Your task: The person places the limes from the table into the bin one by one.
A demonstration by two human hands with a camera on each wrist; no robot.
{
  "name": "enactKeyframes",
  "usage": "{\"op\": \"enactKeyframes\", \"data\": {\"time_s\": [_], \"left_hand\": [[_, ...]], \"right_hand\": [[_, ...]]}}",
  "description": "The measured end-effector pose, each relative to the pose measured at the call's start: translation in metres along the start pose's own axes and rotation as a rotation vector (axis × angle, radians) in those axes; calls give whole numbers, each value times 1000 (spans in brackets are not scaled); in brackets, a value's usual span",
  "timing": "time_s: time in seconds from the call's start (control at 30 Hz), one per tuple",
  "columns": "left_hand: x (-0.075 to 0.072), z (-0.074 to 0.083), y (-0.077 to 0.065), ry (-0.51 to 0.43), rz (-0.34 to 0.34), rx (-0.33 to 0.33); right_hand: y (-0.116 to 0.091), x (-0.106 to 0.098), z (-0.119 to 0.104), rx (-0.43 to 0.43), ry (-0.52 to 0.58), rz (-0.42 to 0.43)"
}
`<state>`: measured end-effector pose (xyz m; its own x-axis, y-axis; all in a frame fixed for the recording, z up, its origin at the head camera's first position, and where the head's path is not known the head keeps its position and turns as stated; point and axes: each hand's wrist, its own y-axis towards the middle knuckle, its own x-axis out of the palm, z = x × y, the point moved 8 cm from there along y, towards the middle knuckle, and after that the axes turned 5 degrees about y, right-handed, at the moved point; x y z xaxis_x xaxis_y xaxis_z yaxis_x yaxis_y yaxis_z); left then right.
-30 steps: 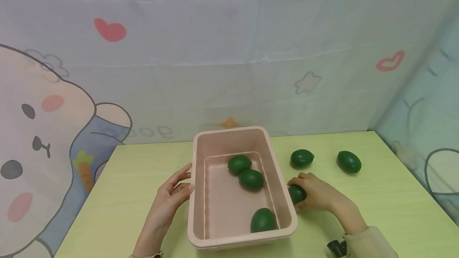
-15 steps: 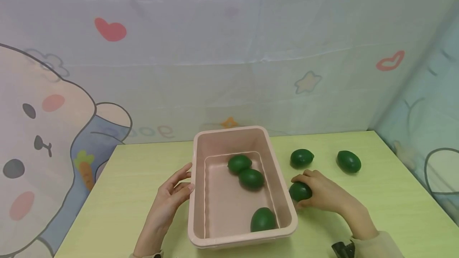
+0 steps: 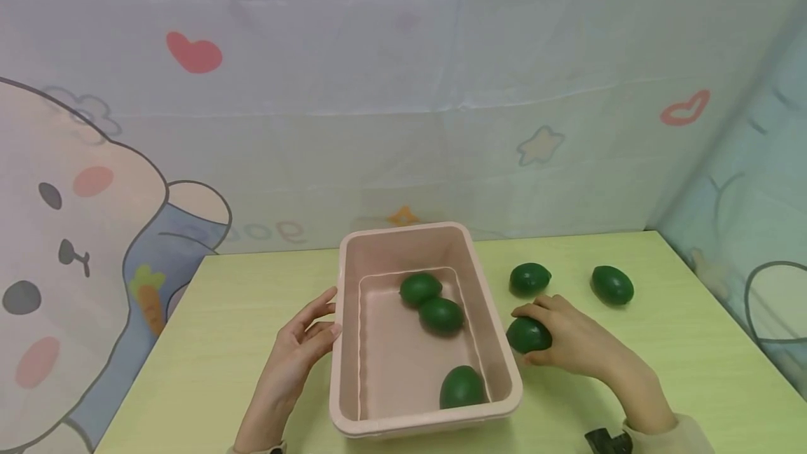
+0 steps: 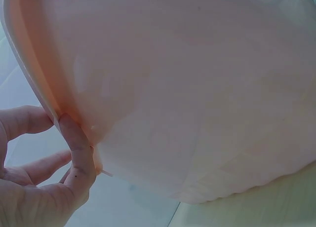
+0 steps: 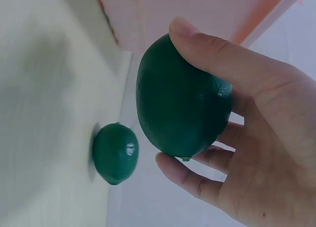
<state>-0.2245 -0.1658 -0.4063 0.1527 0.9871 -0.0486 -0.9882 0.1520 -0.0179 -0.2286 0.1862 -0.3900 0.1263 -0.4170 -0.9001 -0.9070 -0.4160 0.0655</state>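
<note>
To the right of the pale pink plastic bin (image 3: 378,391), my right hand (image 3: 570,342) grips a dark green lime (image 3: 528,335). In the right wrist view the thumb lies over the upper side of this lime (image 5: 180,101), with fingertips around its lower end. My left hand (image 3: 302,342) is at the bin's left side. The left wrist view shows thumb and forefinger at the rim of the bin (image 4: 197,98), with the thumb bent against it. Inside the bin are two limes near the far right, one (image 3: 421,289) touching the other (image 3: 442,317), and a third lime (image 3: 462,387) at the near right corner.
Two more limes rest on the pale yellow-green table (image 3: 252,307) at the back right: one (image 3: 530,279) just beyond my right hand, the other (image 3: 612,285) farther right. Behind the table hangs a cartoon-printed cloth (image 3: 403,90).
My right hand has moved slightly right with the lime, away from the bin's side, and more of the lime shows. The left hand and the bin have stayed put.
</note>
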Motion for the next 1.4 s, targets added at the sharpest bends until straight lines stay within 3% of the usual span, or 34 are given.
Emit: {"op": "enactKeyframes", "data": {"time_s": [1.4], "left_hand": [[0,0,0,6,-4,2]], "right_hand": [[-8,-44,-35,-60,-96,87]]}}
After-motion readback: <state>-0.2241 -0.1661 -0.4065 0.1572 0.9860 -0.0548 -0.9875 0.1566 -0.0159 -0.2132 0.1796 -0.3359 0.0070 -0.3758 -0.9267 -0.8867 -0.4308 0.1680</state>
